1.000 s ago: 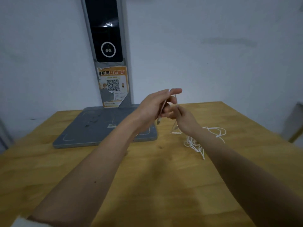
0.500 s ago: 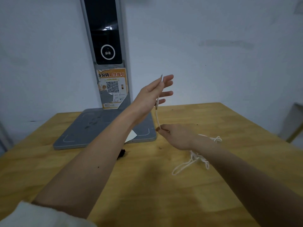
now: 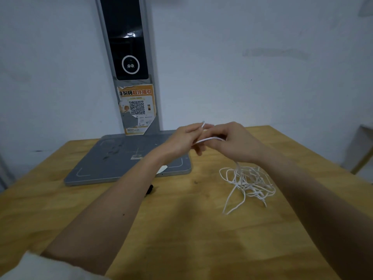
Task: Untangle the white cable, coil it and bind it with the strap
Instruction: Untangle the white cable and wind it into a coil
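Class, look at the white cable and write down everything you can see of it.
The white cable is thin, cord-like and flexible. Most of it lies in a loose tangle of loops on the wooden table, right of the grey base. One strand rises from the pile into the right hand, then runs across to the left hand, where one end pokes up above the fingers. Both hands hold it above the table.

hands: left hand (image 3: 179, 141) and right hand (image 3: 235, 141) together, both pinching cable (image 3: 245, 181)
cable: tangled heap on table (image 3: 181, 229)
strap (image 3: 150, 189): beside left forearm
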